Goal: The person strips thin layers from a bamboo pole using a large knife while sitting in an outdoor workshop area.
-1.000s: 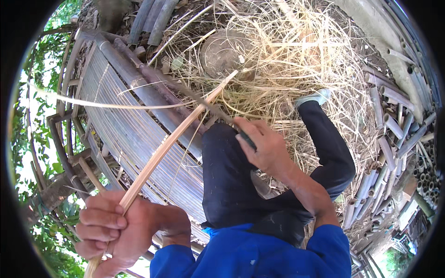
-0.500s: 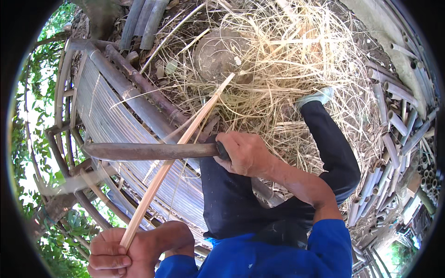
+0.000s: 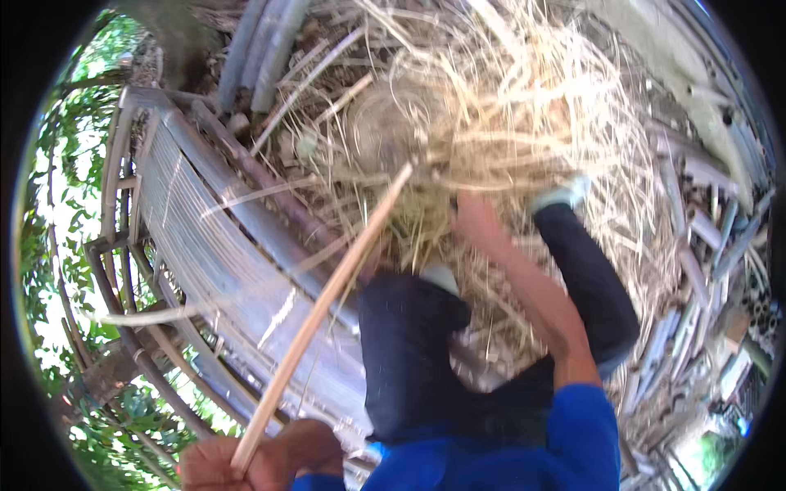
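The left hand [image 3: 237,465] is closed in a fist around the lower end of a long pale wooden strip [image 3: 323,307], beside the near end of a slatted table [image 3: 205,209]. The strip slants up and away to the right, passing in front of the table's right edge, and its narrowed tip lies in view over the shavings [image 3: 532,123] on the ground, just below a round brown block [image 3: 381,123].

The right hand [image 3: 479,219] is blurred but appears curled around a dark handle [image 3: 453,202], right of the strip's tip and apart from it; what extends from the handle is too smeared to tell.

A thin, curved peeling [image 3: 188,311] crosses in front of the table from beyond its left edge toward the strip; whether the two join is unclear. Grey poles [image 3: 262,53] lie beyond the table's far right corner, and cut tubes [image 3: 696,229] are heaped well right of the shavings. The person's dark trousers [image 3: 417,360] fill the space between the table's right edge and the right forearm.
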### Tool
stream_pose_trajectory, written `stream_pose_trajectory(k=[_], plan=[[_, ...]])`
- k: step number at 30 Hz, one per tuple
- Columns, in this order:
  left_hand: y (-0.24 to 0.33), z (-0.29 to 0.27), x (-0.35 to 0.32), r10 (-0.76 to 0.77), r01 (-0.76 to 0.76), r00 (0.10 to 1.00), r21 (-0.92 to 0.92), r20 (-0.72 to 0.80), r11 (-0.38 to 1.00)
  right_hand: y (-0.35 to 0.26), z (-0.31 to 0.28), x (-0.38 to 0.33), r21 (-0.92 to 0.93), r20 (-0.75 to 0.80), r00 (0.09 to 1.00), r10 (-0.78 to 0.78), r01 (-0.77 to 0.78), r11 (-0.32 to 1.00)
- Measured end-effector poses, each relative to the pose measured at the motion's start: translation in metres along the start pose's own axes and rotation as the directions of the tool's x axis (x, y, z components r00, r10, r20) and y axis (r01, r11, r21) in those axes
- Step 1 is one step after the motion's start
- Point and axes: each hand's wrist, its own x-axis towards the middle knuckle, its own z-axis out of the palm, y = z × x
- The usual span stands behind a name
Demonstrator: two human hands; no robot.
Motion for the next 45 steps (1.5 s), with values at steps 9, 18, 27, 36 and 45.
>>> stream_pose_trajectory(k=[9, 18, 27, 36, 45], plan=[[-0.014, -0.021, 0.015, 0.105, -0.074, 0.989, -0.265, 0.103, 0.961, -0.055, 0.009, -0.056, 0.052, -0.315, 0.897, -0.310, 0.343, 0.938], [-0.002, -0.040, 0.026, -0.137, 0.169, 0.982, -0.285, 0.129, 0.943, -0.129, -0.017, -0.174, -0.037, -0.324, 0.552, -0.769, 0.805, 0.593], [-0.004, -0.045, 0.022, -0.203, 0.246, 0.967, -0.347, 0.156, 0.905, -0.121, -0.012, -0.158, -0.249, -0.333, 0.585, -0.739, 0.701, 0.668], [-0.003, -0.038, 0.012, -0.104, 0.147, 0.972, -0.204, 0.209, 0.968, -0.103, -0.002, -0.121, -0.205, -0.355, 0.646, -0.675, 0.651, 0.731], [-0.004, -0.032, 0.013, -0.210, 0.267, 0.960, -0.378, 0.186, 0.887, -0.061, 0.015, -0.064, -0.241, -0.270, 0.873, -0.406, 0.347, 0.906]])
